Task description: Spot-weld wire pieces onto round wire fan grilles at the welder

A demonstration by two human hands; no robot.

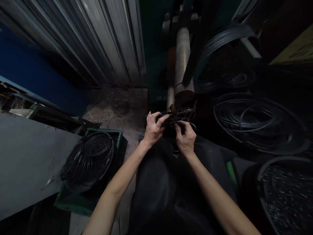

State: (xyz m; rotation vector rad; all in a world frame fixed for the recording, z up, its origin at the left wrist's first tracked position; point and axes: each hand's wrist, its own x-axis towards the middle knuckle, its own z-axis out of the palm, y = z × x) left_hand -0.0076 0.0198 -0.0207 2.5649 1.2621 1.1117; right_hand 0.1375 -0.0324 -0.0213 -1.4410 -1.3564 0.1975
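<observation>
I barely make out the wirework (189, 111) in this gloom; the left hand (154, 129) clasps one end, the right hand (186, 137) pinches its near edge.

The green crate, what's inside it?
Dark wire loops are piled in the green crate. They cover its bottom, so what lies underneath can't be seen.

The head camera looks forward — and down — at both hands (153, 129) (186, 138).
</observation>
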